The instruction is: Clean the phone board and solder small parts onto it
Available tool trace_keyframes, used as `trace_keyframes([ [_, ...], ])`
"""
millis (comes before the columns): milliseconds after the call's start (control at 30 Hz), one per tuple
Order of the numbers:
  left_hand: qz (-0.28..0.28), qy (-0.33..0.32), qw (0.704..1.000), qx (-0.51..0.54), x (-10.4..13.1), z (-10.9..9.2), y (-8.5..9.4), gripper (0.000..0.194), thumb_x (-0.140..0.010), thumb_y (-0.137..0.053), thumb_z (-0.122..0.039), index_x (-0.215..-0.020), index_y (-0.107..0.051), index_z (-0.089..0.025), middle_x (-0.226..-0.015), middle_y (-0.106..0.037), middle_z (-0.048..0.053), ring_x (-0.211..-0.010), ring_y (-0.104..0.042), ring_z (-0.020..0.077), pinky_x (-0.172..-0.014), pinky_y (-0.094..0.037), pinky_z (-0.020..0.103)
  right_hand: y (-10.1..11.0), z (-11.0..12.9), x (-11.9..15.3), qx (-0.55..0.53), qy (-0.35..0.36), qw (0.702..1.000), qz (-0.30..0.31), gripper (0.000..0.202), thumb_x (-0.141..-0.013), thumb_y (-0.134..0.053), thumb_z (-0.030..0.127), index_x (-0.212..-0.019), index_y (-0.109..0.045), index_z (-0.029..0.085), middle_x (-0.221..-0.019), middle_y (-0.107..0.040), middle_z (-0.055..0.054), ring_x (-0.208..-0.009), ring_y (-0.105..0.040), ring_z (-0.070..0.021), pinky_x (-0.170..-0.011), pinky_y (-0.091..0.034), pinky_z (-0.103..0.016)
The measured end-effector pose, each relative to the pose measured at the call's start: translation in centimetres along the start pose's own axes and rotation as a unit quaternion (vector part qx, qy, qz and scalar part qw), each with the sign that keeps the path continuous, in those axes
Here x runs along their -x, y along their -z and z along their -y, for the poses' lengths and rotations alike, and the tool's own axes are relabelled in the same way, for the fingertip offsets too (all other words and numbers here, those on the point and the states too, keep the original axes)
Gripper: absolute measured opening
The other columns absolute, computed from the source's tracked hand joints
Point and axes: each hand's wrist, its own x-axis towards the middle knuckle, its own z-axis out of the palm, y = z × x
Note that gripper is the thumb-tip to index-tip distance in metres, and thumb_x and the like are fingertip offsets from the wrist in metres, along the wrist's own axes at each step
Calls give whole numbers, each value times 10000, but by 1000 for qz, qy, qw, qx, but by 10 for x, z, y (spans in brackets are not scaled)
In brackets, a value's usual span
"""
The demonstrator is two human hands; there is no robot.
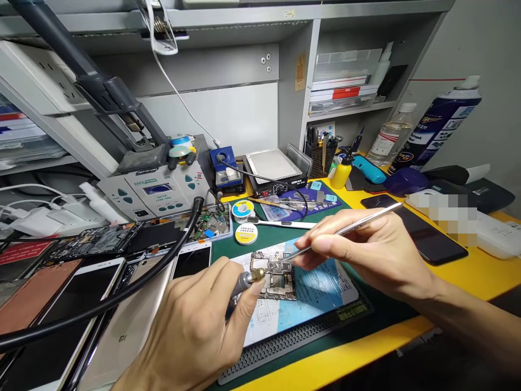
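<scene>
At the far left, several phones [61, 320] lie face up and face down on the bench, with a rework station [157, 190] behind them. Its black hose [134, 288] runs forward into the left hand [191, 331]. This hand has its fingers closed around the hot-air handpiece [246, 281], and the metal nozzle points at the circuit board [274, 274]. The board lies on a light blue sheet on the green work mat [366, 307], in the middle of the bench, just in front of both hands.

The right hand [366, 250] pinches the tweezers [345, 231] between thumb and fingers, and the tips touch the board near the nozzle. It seems that the step is to heat one small part and to lift it. To do this well, the nozzle should probably stay close above the part without touching it, and the tweezers should press only lightly, so that the neighbour parts do not move.

Behind the board, a clear tray [214, 225] holds small board pieces and loose parts. A round solder reel [243, 208] and a flat paste tin [246, 233] sit beside it. More to the right, a mesh pen holder [323, 157] holds several tools upright, and a yellow bottle [341, 172] stands near it. At the far right a clear bottle [393, 136] and a blue spray can [439, 122] stand.
</scene>
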Motion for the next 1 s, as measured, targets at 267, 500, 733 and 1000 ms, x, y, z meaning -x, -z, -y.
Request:
trace_keyframes([
  [267, 13, 4, 1000, -16, 2, 2, -1, 215, -1094, -506, -267, -888, -546, -220, -702, -523, -29, -537, -525, 162, -516, -343, 351, 2, 0, 3, -11, -5, 1000, 2, 40, -884, -866, 227, -903, -895, 246, -819, -857, -40, -738, -852, -231, -733, -722, -238],
  [500, 7, -9, 1000, -2, 2, 0, 0, 189, -1093, -509, -259, -911, -546, -223, -704, -534, -31, -541, -527, 161, -520, -356, 345, -1, 1, 0, 1, 2, 1000, -7, 23, -879, -872, 237, -883, -895, 237, -795, -853, -40, -718, -849, -217, -726, -713, -213],
  [733, 14, 4, 1000, -9, 3, 2, -2, 210, -1092, -513, -269, -887, -537, -226, -699, -520, -32, -539, -525, 161, -520, -345, 349, 1, -1, 1, -24, -7, 1000, 6, 36, -896, -859, 234, -908, -893, 239, -817, -857, -42, -741, -852, -225, -727, -718, -229],
  [1000, 11, -5, 1000, -3, 3, 1, -1, 200, -1091, -511, -259, -897, -543, -225, -705, -533, -32, -542, -529, 160, -520, -353, 341, 0, 0, -1, -21, -7, 1000, 7, 39, -898, -855, 240, -897, -894, 246, -809, -855, -32, -741, -852, -223, -725, -720, -229],
])
